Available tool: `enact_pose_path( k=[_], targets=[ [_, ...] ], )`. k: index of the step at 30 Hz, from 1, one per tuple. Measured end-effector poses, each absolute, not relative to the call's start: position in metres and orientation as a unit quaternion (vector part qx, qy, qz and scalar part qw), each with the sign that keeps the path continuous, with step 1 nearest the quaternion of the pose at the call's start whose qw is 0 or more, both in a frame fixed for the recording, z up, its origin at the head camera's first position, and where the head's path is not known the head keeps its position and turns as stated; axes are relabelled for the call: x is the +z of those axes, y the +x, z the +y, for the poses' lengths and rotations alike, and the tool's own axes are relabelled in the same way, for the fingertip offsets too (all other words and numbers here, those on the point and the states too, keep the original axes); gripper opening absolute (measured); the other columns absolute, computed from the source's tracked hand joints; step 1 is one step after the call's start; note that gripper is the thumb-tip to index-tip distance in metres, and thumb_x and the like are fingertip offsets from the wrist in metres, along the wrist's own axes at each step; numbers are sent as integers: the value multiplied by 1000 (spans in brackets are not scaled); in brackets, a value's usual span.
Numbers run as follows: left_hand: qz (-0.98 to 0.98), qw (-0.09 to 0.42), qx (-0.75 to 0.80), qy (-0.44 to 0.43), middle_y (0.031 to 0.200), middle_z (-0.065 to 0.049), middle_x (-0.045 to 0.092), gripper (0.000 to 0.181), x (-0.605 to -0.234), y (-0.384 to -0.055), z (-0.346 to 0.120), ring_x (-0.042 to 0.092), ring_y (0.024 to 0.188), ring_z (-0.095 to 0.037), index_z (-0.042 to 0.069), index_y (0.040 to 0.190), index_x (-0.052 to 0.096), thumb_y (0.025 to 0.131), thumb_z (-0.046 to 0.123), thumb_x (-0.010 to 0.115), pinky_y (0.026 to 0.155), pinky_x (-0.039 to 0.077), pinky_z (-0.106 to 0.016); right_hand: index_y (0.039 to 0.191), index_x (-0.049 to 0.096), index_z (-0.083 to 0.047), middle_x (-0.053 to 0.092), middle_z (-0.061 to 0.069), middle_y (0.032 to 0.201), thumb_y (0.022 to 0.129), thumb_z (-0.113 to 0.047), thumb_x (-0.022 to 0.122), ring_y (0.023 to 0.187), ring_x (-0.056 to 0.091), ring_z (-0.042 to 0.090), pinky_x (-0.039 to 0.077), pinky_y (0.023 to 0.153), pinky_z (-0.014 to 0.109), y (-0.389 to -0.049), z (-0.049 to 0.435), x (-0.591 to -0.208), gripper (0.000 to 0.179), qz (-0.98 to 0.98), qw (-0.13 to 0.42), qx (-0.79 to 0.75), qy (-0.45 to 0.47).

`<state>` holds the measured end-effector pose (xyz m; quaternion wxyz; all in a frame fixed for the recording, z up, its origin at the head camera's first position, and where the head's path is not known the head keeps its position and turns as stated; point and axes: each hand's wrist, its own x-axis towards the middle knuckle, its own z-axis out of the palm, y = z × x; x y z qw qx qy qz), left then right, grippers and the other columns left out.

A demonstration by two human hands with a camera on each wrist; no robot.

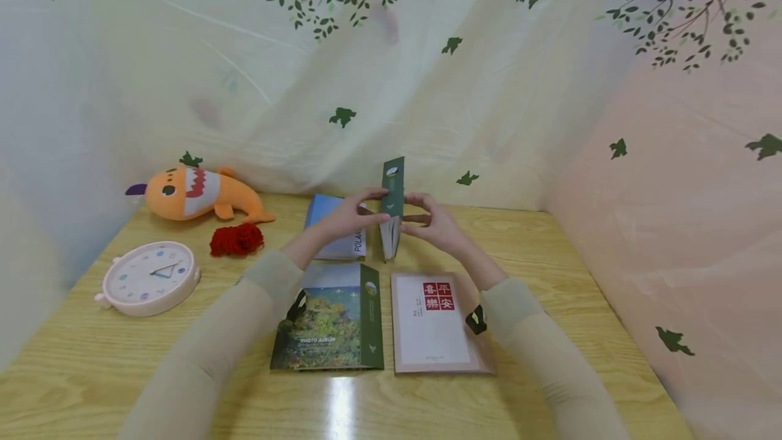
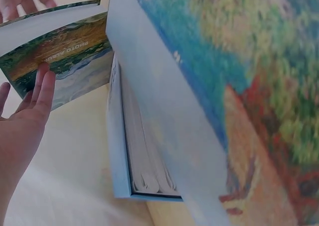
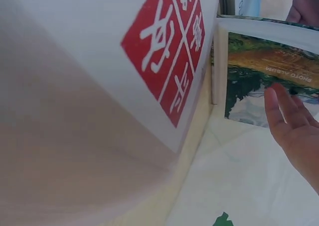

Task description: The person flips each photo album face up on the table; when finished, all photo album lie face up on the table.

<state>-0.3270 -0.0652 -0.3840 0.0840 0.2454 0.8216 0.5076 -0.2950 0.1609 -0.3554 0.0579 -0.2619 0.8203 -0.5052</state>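
A photo album (image 1: 394,189) stands upright between my two hands, its green strip facing me and its pages fanned slightly at the bottom. My left hand (image 1: 351,216) touches its left side, fingers extended along the landscape cover (image 2: 75,56) in the left wrist view. From the other side, my right hand (image 1: 436,223) presses with fairly straight fingers (image 3: 289,106) against the opposite cover. Just left of the album lies a blue book (image 1: 320,209) marked POLAR, partly hidden by my left hand. Nearer me are another photo album (image 1: 330,318) and a pale pink book (image 1: 434,338) with red squares.
On the left sit an orange plush shark (image 1: 238,195), a bundle of red yarn (image 1: 237,240) and a round pink clock (image 1: 149,277). A printed curtain (image 1: 427,100) surrounds the wooden table (image 1: 519,243) at the back and sides.
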Motion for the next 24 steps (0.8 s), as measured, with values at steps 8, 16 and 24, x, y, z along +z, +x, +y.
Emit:
enact_pose_path(
  k=[8, 16, 24],
  targets=[
    [833, 89, 493, 234, 143, -8, 41, 65, -378, -331, -75, 51, 118, -32, 24, 143, 40, 87, 45, 65, 95, 46, -45, 142, 29, 2, 30, 24, 147, 87, 0, 65, 131, 36, 46, 39, 102, 53, -305, 155, -368, 66, 805, 105, -508, -287],
    [855, 87, 472, 196, 147, -15, 35, 78, -374, -329, -75, 53, 117, -34, 28, 146, 32, 82, 58, 64, 93, 48, -47, 149, 20, -6, 14, 18, 155, 86, -2, 66, 133, 32, 46, 36, 102, 58, -321, 157, -393, 78, 801, 137, -485, -322],
    [852, 88, 489, 167, 148, -18, 31, 81, -374, -324, -74, 60, 100, -31, 28, 149, 25, 83, 58, 62, 83, 52, -48, 151, 16, -29, 12, 10, 157, 93, -16, 61, 135, 34, 40, 44, 95, 53, -323, 158, -400, 74, 848, 184, -413, -277]
  ],
)
